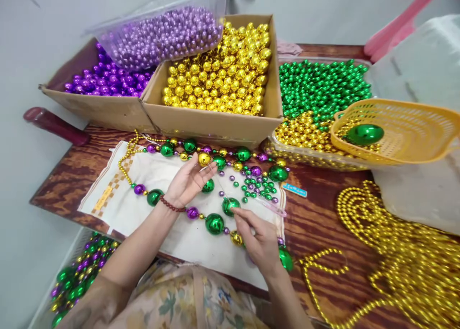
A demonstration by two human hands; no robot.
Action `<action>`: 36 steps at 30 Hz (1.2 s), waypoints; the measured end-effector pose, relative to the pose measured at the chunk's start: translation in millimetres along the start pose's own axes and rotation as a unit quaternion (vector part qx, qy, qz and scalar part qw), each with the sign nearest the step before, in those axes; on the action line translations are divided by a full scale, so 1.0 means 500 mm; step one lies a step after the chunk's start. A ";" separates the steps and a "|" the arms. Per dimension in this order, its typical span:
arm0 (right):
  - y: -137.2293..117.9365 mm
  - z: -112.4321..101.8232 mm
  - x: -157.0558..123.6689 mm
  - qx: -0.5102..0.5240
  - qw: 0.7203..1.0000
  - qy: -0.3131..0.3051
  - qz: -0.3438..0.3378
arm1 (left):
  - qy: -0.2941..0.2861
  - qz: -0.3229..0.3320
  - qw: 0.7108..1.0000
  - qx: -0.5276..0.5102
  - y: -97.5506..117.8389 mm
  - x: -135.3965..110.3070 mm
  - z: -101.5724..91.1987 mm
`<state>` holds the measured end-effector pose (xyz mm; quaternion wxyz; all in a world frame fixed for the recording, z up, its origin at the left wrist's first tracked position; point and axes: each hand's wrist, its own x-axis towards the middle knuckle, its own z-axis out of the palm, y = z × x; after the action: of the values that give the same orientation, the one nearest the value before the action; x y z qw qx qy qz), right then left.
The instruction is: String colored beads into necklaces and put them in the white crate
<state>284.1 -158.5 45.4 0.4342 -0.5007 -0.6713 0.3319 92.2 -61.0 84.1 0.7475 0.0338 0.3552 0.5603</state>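
fingers (pixel 241 215) (right hand (pixel 258 238)) pinched at green bead (pixel 231 205)

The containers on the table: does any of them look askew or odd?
Yes: the clear tub of light purple beads appears slanted across the two cardboard boxes instead of level. The yellow basket lies over part of the gold beads, with one large green bead inside. No damage shows.

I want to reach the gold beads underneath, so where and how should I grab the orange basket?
Probably by the near rim of the orange basket, coming from the worker's side: that edge faces this way and nothing lies across it. Pinch the thin wall there and lift gently without tipping, since a big green bead sits inside, toward the left end.
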 end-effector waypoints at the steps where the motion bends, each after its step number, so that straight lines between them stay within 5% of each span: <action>1: 0.000 0.000 0.000 -0.004 1.000 -0.003 0.001 | 0.003 0.001 1.000 -0.001 -0.001 0.002 -0.002; 21: 0.019 0.017 -0.015 -0.003 0.999 0.000 0.043 | -0.028 0.065 0.995 0.065 -0.018 0.011 -0.019; 36: 0.016 0.050 -0.002 0.107 0.988 0.017 0.113 | -0.102 0.054 0.971 0.211 -0.073 -0.053 -0.014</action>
<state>264.2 -157.3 28.1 0.4561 -0.5299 -0.5634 0.4401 114.9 -99.6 75.6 0.7247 0.2668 0.3850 0.5054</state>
